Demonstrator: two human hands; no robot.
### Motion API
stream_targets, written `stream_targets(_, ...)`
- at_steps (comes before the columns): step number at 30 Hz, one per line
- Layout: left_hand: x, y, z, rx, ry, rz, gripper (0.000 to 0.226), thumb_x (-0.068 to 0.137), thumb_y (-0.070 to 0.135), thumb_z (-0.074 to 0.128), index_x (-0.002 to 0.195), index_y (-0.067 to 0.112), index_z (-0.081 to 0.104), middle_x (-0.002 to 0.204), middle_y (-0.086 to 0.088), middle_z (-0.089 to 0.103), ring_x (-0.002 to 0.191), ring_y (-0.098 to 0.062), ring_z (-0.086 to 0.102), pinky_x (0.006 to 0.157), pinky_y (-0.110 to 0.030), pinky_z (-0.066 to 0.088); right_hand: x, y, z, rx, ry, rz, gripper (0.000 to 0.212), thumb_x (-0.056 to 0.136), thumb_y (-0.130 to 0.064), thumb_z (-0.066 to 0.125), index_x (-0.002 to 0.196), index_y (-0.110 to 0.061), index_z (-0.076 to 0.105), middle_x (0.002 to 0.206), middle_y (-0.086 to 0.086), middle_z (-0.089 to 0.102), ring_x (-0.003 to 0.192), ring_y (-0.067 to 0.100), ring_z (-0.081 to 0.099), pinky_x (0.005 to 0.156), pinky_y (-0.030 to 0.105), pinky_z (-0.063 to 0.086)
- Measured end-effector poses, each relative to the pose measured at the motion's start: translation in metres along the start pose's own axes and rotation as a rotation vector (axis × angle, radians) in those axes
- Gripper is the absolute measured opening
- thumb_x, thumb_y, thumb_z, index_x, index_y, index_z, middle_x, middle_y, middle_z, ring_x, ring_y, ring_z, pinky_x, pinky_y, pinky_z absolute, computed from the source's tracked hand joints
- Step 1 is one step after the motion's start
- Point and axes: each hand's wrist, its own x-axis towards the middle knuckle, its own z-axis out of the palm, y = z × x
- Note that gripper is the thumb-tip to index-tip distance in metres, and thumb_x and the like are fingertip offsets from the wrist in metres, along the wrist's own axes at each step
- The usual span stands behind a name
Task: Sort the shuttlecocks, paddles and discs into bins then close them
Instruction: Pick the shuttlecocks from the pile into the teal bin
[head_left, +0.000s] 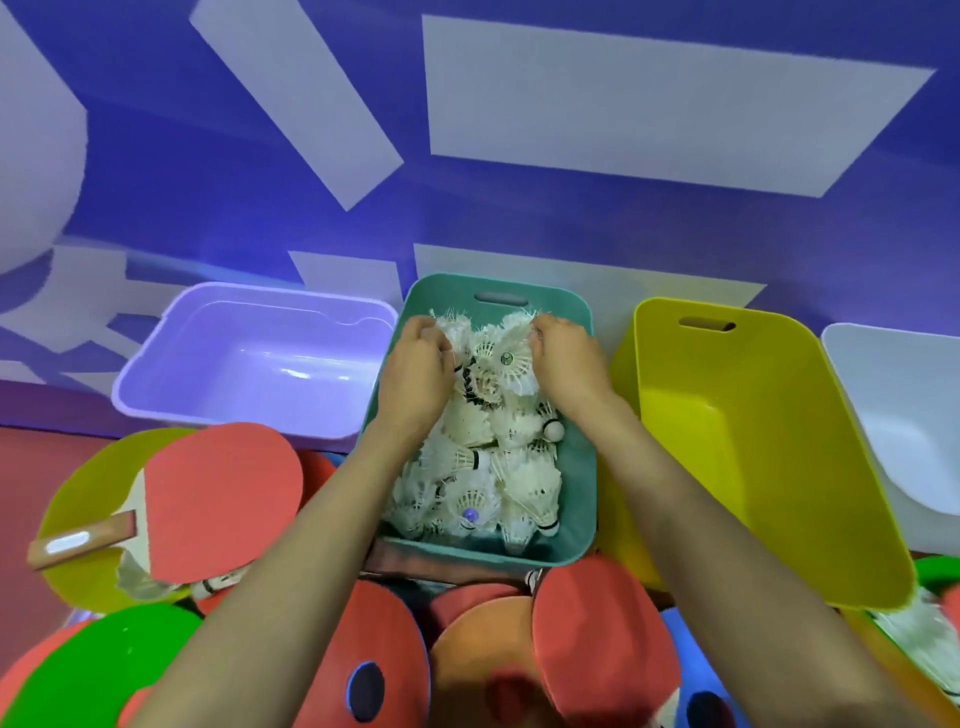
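A teal bin (579, 467) in the middle holds several white feathered shuttlecocks (498, 467). Both my hands are inside its far end. My left hand (418, 371) curls its fingers round shuttlecocks at the back left. My right hand (563, 364) grips shuttlecocks at the back right. A red paddle (218, 499) with a wooden handle lies at the left on a yellow-green disc (83, 499). More red paddles (597, 639) and discs, green (98, 670), red (374, 660) and orange (478, 660), are piled near me.
An empty lilac bin (254, 364) stands left of the teal one, an empty yellow bin (753, 447) right of it, and a white bin (904, 410) at the far right. Loose shuttlecocks (914, 629) lie at the lower right. A purple patterned wall rises behind.
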Motion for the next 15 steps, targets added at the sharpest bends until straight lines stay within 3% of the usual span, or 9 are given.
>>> stream_targets(5, 0.029, -0.010, 0.022, 0.006, 0.001, -0.062, 0.008, 0.092, 0.008, 0.046, 0.094, 0.006, 0.054, 0.133, -0.007, 0.043, 0.093, -0.021, 0.051, 0.071, -0.025, 0.036, 0.038, -0.006, 0.022, -0.027, 0.000, -0.034, 0.023, 0.092, 0.002, 0.043, 0.113, -0.003, 0.053, 0.094, 0.016, 0.064, 0.082, 0.035, 0.061, 0.061, 0.032, 0.041)
stream_targets(8, 0.036, -0.017, 0.033, 0.134, -0.117, -0.065, 0.021, 0.090, 0.000, 0.043, 0.108, -0.002, 0.052, 0.137, -0.014, 0.039, 0.108, -0.032, 0.052, 0.083, -0.037, 0.043, 0.055, -0.010, 0.032, -0.012, -0.008, -0.045, 0.023, 0.092, 0.004, 0.042, 0.111, -0.002, 0.054, 0.096, 0.016, 0.064, 0.081, 0.034, 0.061, 0.061, 0.032, 0.040)
stream_targets(11, 0.037, -0.020, 0.037, 0.194, -0.185, -0.057, 0.034, 0.092, -0.002, 0.038, 0.125, -0.004, 0.043, 0.150, -0.022, 0.024, 0.132, -0.039, 0.034, 0.102, -0.044, 0.036, 0.062, -0.013, 0.035, -0.002, -0.029, -0.063, 0.025, 0.095, -0.006, 0.044, 0.119, -0.003, 0.048, 0.107, 0.016, 0.060, 0.091, 0.035, 0.060, 0.069, 0.035, 0.043)
stream_targets(13, 0.035, -0.020, 0.035, 0.169, -0.159, -0.074, 0.039, 0.091, -0.002, 0.041, 0.129, 0.002, 0.040, 0.153, -0.022, 0.017, 0.138, -0.037, 0.025, 0.106, -0.045, 0.032, 0.061, -0.013, 0.033, -0.019, -0.031, -0.061, 0.029, 0.095, -0.012, 0.046, 0.124, -0.006, 0.044, 0.114, 0.014, 0.055, 0.094, 0.035, 0.058, 0.070, 0.037, 0.043)
stream_targets(15, 0.030, -0.020, 0.033, 0.199, -0.078, -0.009, 0.045, 0.084, -0.007, 0.050, 0.128, 0.001, 0.044, 0.148, -0.025, 0.026, 0.135, -0.040, 0.030, 0.104, -0.046, 0.036, 0.059, -0.009, 0.032, -0.049, -0.001, -0.086, 0.030, 0.093, -0.009, 0.046, 0.123, -0.008, 0.044, 0.115, 0.011, 0.051, 0.093, 0.031, 0.057, 0.068, 0.036, 0.042)
